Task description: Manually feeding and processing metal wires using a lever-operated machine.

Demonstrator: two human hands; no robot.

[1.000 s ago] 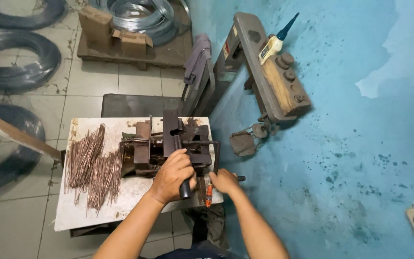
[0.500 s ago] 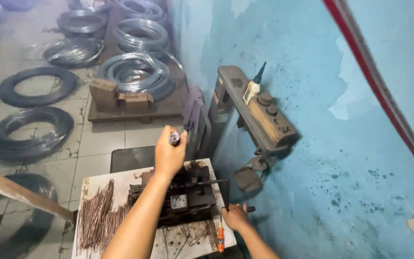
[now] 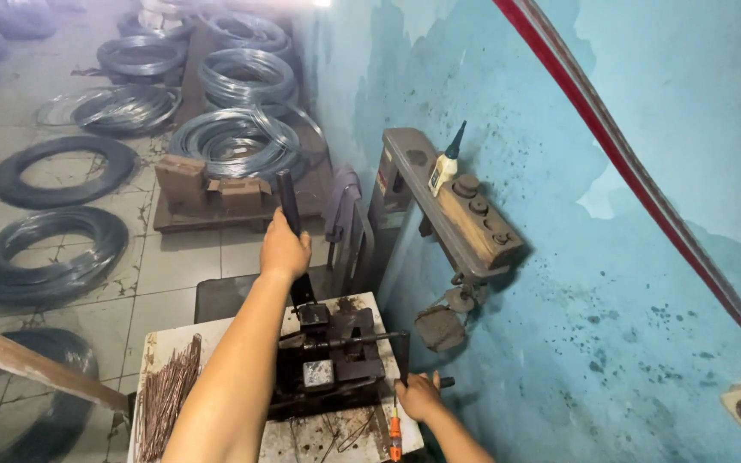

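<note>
A dark metal bending machine [image 3: 329, 364] stands on a white worktable [image 3: 152, 353]. Its long black lever handle [image 3: 287, 201] rises upright from it, and my left hand [image 3: 284, 249] is shut around it, arm stretched forward. My right hand [image 3: 418, 396] sits at the machine's right side, gripping a thin bent metal rod [image 3: 403, 356] that runs across the machine. An orange-handled tool [image 3: 394, 435] lies just below that hand. A pile of cut rusty wire pieces [image 3: 169, 394] lies on the table's left part.
Coils of steel wire [image 3: 237, 137] lie on the tiled floor ahead and to the left, beside cardboard boxes [image 3: 203, 184]. A wooden shelf [image 3: 460, 210] with a small glue bottle [image 3: 445, 163] juts from the blue wall. A wooden plank [image 3: 27, 360] crosses at lower left.
My left hand has swung the lever from low beside the machine up and forward to upright. The view has tilted up, showing more of the floor and coils. My right hand stays at the machine's right.
</note>
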